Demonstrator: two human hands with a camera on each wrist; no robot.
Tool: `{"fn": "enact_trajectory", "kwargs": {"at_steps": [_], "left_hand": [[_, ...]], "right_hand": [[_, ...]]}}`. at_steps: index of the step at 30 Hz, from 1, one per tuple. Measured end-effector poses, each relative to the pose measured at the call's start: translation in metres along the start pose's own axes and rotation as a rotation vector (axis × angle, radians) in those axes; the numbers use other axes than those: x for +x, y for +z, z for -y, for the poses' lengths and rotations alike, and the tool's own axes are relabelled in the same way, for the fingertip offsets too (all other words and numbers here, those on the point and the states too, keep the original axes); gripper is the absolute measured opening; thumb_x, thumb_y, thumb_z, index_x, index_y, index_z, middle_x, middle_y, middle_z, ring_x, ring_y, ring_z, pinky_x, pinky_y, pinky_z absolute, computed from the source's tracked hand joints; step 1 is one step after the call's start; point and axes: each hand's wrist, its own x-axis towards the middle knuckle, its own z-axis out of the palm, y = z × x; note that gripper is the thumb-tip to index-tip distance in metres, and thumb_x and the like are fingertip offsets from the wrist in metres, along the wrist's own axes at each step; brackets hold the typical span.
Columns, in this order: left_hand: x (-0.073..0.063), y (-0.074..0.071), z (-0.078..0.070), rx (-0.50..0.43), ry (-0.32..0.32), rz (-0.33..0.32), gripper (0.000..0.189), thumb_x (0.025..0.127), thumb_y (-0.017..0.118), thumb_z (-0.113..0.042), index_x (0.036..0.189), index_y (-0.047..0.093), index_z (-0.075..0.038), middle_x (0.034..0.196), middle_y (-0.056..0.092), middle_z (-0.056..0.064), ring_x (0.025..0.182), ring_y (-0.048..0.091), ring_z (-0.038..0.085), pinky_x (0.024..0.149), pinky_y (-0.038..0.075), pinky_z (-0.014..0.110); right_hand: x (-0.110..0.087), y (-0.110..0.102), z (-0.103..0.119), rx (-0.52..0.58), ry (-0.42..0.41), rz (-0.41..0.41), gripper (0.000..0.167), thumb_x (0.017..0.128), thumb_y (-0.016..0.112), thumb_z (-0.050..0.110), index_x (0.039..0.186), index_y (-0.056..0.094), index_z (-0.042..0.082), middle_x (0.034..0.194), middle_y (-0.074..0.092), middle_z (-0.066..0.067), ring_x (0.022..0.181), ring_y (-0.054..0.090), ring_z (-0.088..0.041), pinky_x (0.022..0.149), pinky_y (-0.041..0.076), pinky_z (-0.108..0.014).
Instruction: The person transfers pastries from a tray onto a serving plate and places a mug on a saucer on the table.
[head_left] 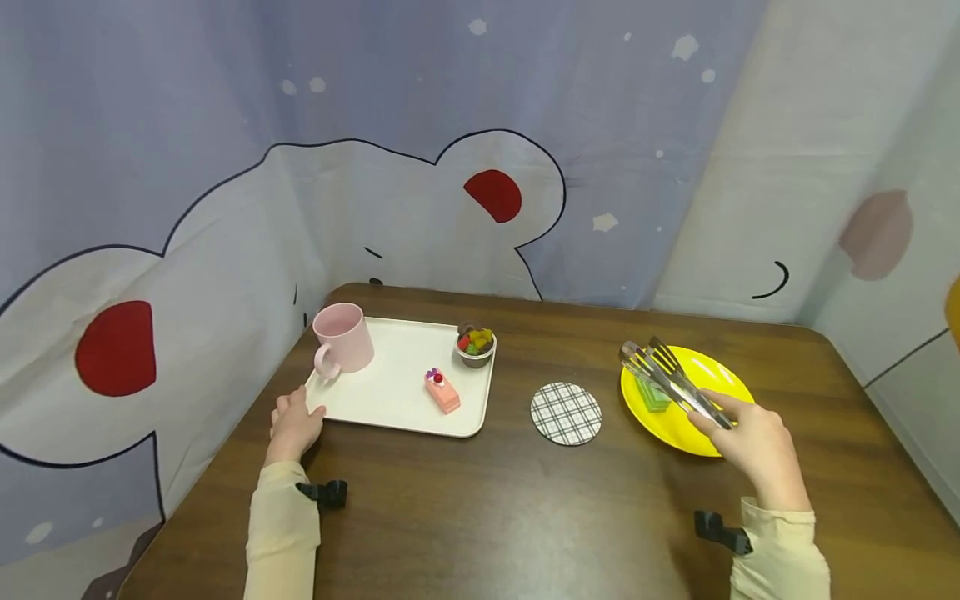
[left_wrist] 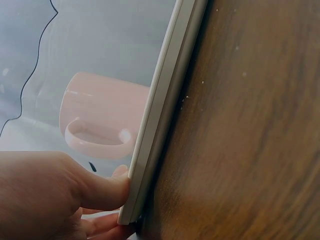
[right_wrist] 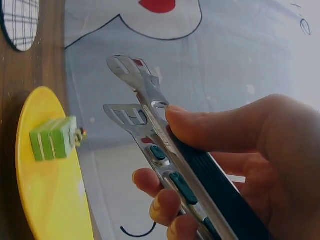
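Observation:
My left hand grips the near left corner of a white tray, thumb at its rim and fingers around the corner. On the tray stand a pink mug, a pink toy cake slice and a small cup of toy fruit dessert. My right hand holds metal tongs with teal grips between thumb and fingers. Their slotted tips stand apart with nothing between them, above a yellow plate that carries a green layered toy cake.
A round checked coaster lies between the tray and the plate. The brown wooden table ends at a patterned curtain behind and at both sides.

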Motion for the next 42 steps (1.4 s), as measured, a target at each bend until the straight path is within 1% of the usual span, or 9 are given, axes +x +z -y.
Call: {"fn": "enact_trajectory", "kwargs": {"at_steps": [3,6,11,19,22,24,26,33,42], "left_hand": [[-0.002,-0.001,-0.001,0.006,-0.004,0.003,0.068,0.099,0.041,-0.022,0.148,0.011,0.013,0.144,0.012,0.040,0.131,0.014,0.058,0.107,0.019,0.068],[-0.005,-0.004,-0.004,0.018,-0.019,0.023,0.067,0.099,0.040,-0.020,0.148,0.008,0.014,0.145,0.009,0.041,0.133,0.012,0.058,0.109,0.018,0.068],[-0.007,-0.004,-0.004,0.039,-0.026,0.024,0.066,0.100,0.039,-0.019,0.148,0.007,0.014,0.146,0.009,0.041,0.133,0.012,0.058,0.109,0.019,0.067],[-0.010,-0.005,-0.006,0.028,-0.036,0.023,0.066,0.100,0.039,-0.019,0.148,0.008,0.014,0.146,0.009,0.040,0.134,0.012,0.057,0.109,0.018,0.068],[-0.008,-0.005,-0.006,0.023,-0.041,0.023,0.066,0.100,0.039,-0.019,0.148,0.008,0.013,0.146,0.009,0.040,0.134,0.011,0.057,0.110,0.018,0.068],[-0.008,-0.004,-0.007,0.016,-0.041,0.023,0.066,0.100,0.039,-0.019,0.149,0.008,0.013,0.147,0.009,0.040,0.135,0.011,0.057,0.110,0.017,0.068],[-0.008,-0.002,-0.008,0.011,-0.041,0.025,0.066,0.100,0.039,-0.018,0.149,0.007,0.013,0.147,0.009,0.039,0.135,0.011,0.056,0.110,0.017,0.067],[-0.009,0.000,-0.010,0.013,-0.043,0.009,0.065,0.100,0.040,-0.017,0.148,0.010,0.013,0.147,0.011,0.039,0.135,0.012,0.056,0.110,0.018,0.067],[-0.006,-0.001,-0.010,0.027,-0.038,-0.020,0.065,0.099,0.042,-0.018,0.148,0.012,0.013,0.146,0.013,0.039,0.135,0.015,0.055,0.111,0.019,0.066]], "right_hand": [[0.001,0.004,0.007,0.010,-0.031,-0.016,0.061,0.091,0.062,0.046,0.133,0.057,0.002,0.114,0.064,-0.033,0.090,0.061,-0.044,0.065,0.045,-0.040],[0.005,0.009,0.017,0.013,-0.085,-0.031,0.058,0.089,0.066,0.041,0.131,0.059,0.001,0.108,0.068,-0.029,0.085,0.061,-0.037,0.063,0.044,-0.038],[0.013,0.015,0.043,0.031,-0.170,-0.059,0.053,0.087,0.070,0.032,0.128,0.061,0.001,0.107,0.069,-0.027,0.082,0.064,-0.034,0.067,0.047,-0.042],[0.021,0.031,0.093,0.085,-0.254,-0.058,0.049,0.087,0.070,0.027,0.129,0.061,0.004,0.114,0.068,-0.025,0.097,0.066,-0.041,0.079,0.050,-0.053],[0.024,0.039,0.112,0.086,-0.293,-0.056,0.048,0.086,0.070,0.026,0.129,0.062,0.005,0.106,0.071,-0.025,0.083,0.067,-0.034,0.070,0.052,-0.046],[0.024,0.045,0.123,0.094,-0.312,-0.042,0.048,0.085,0.071,0.026,0.129,0.063,0.007,0.092,0.072,-0.022,0.067,0.061,-0.027,0.060,0.048,-0.040],[0.025,0.052,0.131,0.105,-0.329,-0.029,0.049,0.084,0.073,0.027,0.128,0.064,0.008,0.088,0.073,-0.019,0.063,0.056,-0.021,0.055,0.044,-0.035],[0.024,0.087,0.152,0.083,-0.358,0.010,0.045,0.080,0.077,0.029,0.122,0.068,0.015,0.096,0.074,-0.014,0.074,0.066,-0.027,0.058,0.048,-0.039],[0.028,0.119,0.164,0.122,-0.396,0.058,0.042,0.077,0.079,0.026,0.116,0.070,0.012,0.083,0.071,-0.007,0.064,0.053,-0.016,0.056,0.041,-0.032]]}}
